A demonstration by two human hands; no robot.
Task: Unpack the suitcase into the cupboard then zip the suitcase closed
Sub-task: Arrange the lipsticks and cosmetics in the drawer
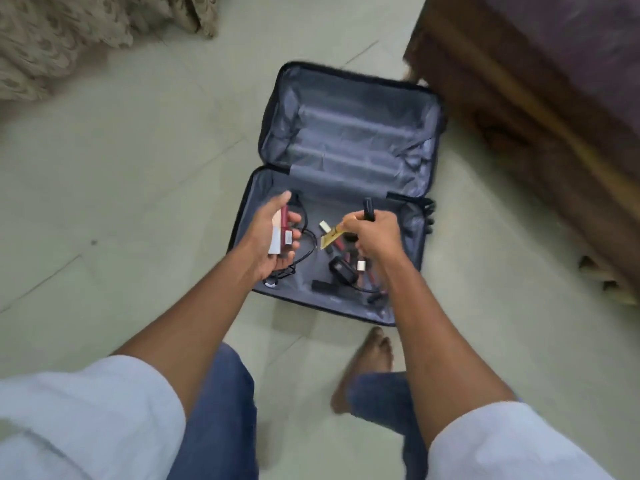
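Note:
A dark suitcase [349,133] with grey lining lies open on the floor, its far half bare. In the near half lie black cables [306,249], a black charger [343,268] and several small cosmetic tubes [362,265]. My left hand [270,237] hovers over the near half's left side and holds a white and dark red box [280,233] in curled fingers. Over the middle, my right hand [372,233] grips a slim black item [368,207] and a gold packet [330,237]. No cupboard is in view.
A dark wooden bed frame [512,109] with a purple cover stands at the right, close to the suitcase's far corner. Patterned beige curtains [69,39] hang at the top left. My bare foot [363,365] stands on the pale tiled floor just before the suitcase.

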